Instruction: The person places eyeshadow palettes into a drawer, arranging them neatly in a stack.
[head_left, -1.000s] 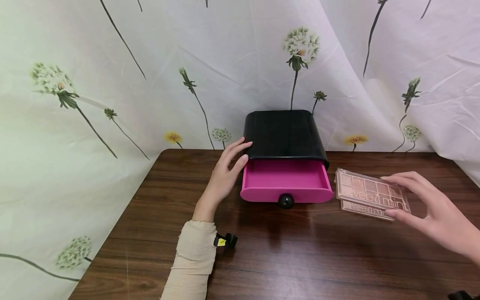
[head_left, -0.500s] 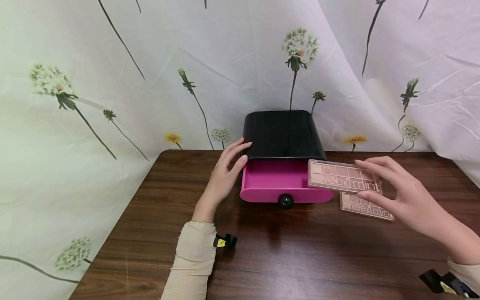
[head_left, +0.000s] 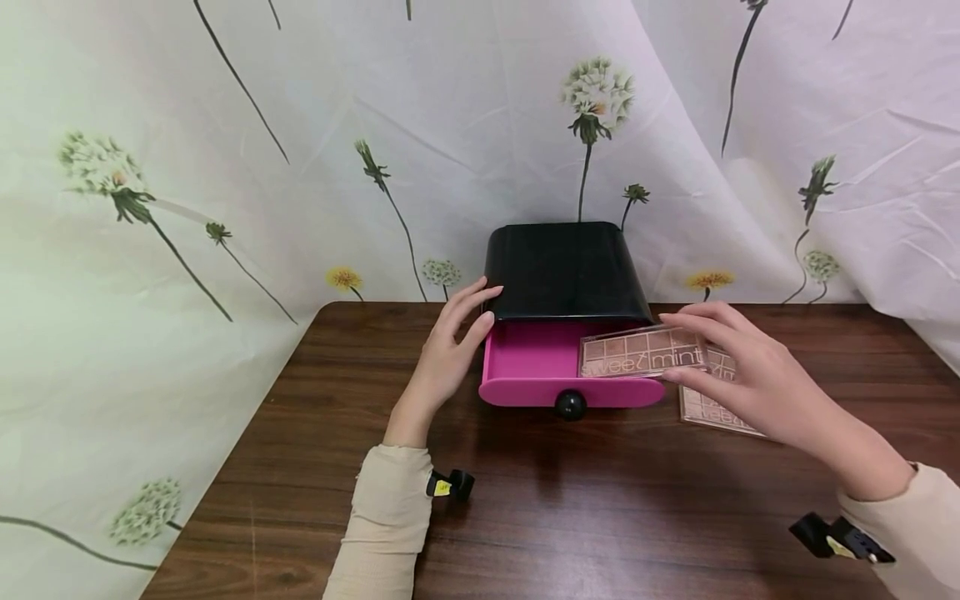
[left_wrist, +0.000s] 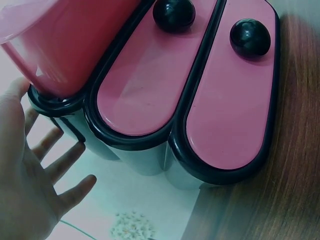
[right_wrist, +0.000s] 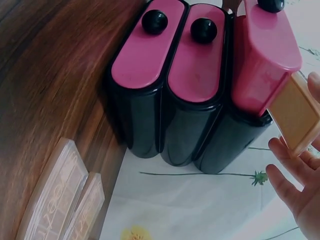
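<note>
A clear-lidded eyeshadow palette, lettered "sweet mint", is pinched between the thumb and fingers of my right hand. Its left part lies over the right side of a pulled-out pink drawer. That drawer is the top one of a glossy black drawer box. My left hand touches the box's left side, its fingers loosely extended, as the left wrist view shows too. Two more palettes lie on the table in the right wrist view, one beside the other; my right hand partly covers them in the head view.
Two lower pink drawers, one beneath the open one and another at the bottom, are closed, with round black knobs. The box stands on a dark wooden table, near a white dandelion-print cloth hanging behind.
From above the table at the right, my right hand has carried the palette leftward to the open drawer. More of the palettes on the table came into view behind it. My left hand stays put.
</note>
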